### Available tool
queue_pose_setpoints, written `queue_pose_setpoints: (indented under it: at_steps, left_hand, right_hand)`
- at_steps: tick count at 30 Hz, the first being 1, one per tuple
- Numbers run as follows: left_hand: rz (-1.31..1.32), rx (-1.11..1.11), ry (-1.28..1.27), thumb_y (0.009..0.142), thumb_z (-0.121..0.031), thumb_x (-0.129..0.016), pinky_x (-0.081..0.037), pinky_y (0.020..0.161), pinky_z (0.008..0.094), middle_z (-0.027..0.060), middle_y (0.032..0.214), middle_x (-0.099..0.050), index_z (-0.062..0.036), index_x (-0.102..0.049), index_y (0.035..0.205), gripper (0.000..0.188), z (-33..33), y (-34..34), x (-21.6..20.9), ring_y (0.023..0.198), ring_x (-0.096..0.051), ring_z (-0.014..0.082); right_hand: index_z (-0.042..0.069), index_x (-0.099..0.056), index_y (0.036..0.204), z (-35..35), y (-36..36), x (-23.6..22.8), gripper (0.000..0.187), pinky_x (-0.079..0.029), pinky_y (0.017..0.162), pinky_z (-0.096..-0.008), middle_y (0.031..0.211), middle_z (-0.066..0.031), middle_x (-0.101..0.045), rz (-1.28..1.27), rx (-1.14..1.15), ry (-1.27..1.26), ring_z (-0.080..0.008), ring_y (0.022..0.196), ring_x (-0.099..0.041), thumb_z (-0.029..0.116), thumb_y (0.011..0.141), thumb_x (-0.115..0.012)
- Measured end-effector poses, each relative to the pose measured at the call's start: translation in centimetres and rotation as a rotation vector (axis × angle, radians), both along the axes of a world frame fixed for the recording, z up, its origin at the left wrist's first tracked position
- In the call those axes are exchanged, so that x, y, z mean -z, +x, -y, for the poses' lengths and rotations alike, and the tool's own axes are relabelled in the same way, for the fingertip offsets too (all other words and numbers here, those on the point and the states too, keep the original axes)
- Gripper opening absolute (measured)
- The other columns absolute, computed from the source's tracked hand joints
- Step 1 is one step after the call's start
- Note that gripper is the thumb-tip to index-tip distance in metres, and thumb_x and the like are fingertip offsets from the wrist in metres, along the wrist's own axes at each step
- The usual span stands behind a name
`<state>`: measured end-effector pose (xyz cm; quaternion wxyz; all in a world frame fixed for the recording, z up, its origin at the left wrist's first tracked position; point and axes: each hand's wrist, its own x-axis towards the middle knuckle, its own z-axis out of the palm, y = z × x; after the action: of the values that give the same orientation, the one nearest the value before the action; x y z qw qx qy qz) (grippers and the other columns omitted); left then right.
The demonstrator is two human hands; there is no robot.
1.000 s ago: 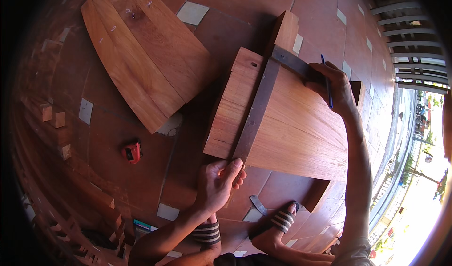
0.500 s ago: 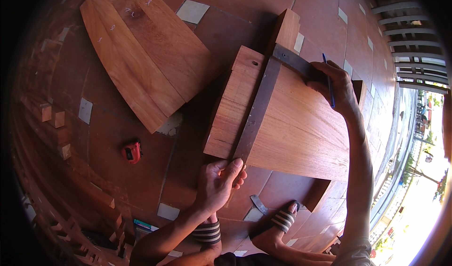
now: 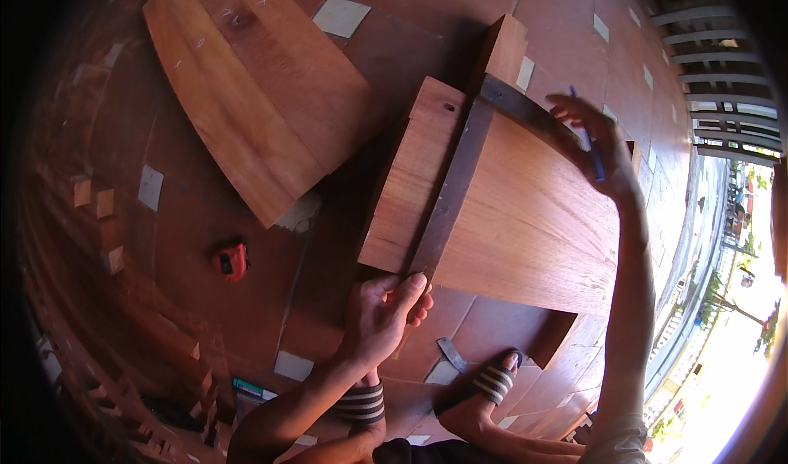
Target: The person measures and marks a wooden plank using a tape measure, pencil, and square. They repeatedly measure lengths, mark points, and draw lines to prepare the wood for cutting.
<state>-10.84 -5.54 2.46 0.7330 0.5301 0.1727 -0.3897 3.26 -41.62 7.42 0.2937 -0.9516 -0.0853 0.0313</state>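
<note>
A dark L-shaped carpenter's square (image 3: 451, 193) lies across a reddish wooden board (image 3: 525, 226), one arm crossing its width and the other running along its far edge. My left hand (image 3: 379, 316) pinches the near end of the crossing arm between thumb and fingers, beside the board's near edge. Over the far arm is my right hand (image 3: 603, 148), raised off the square with the fingers partly spread. A blue pen (image 3: 597, 162) is tucked in that hand. Near its left end the board has a small dark hole (image 3: 449, 107).
Wooden blocks (image 3: 502, 49) prop the board above the tiled floor (image 3: 254, 300). Another wide board (image 3: 246, 94) with chalk-like marks lies at the far left. A red tape measure (image 3: 231, 261) rests on the tiles. By my sandalled feet lies a small flat metal piece (image 3: 451, 356).
My right hand has lifted away from the square's far arm, its fingers opening, with the pen still in it. My left hand keeps its pinch on the square.
</note>
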Motion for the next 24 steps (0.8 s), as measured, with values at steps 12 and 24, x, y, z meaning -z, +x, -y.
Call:
queue_pose_setpoints:
  at_steps: [12, 24]
  left_hand:
    - [-0.005, -0.007, -0.017, 0.111, -0.031, -0.065, -0.053, 0.064, 0.0266, 0.0071, 0.083, -0.069, 0.0031, -0.072, 0.101, 0.036, -0.1, -0.2, 0.2, 0.072, -0.065, 0.0121]
    - [-0.037, -0.062, -0.087, 0.112, -0.031, -0.064, -0.051, 0.063, 0.0228, 0.0017, 0.084, -0.071, -0.0029, -0.073, 0.105, 0.030, 0.1, -0.6, 0.8, 0.073, -0.065, 0.0071]
  right_hand:
    - [0.006, -0.075, 0.101, -14.1, -2.0, -3.5, 0.016, -0.059, 0.078, -0.0372, 0.095, -0.0089, -0.077, -0.260, -0.351, 0.371, -0.0238, 0.089, -0.075, 0.012, 0.091, -0.086]
    - [0.007, -0.078, 0.086, -18.4, -3.4, -0.1, 0.021, -0.055, 0.086, -0.0423, 0.084, -0.0089, -0.075, -0.351, -0.465, 0.170, -0.0291, 0.082, -0.073, 0.025, 0.086, -0.090]
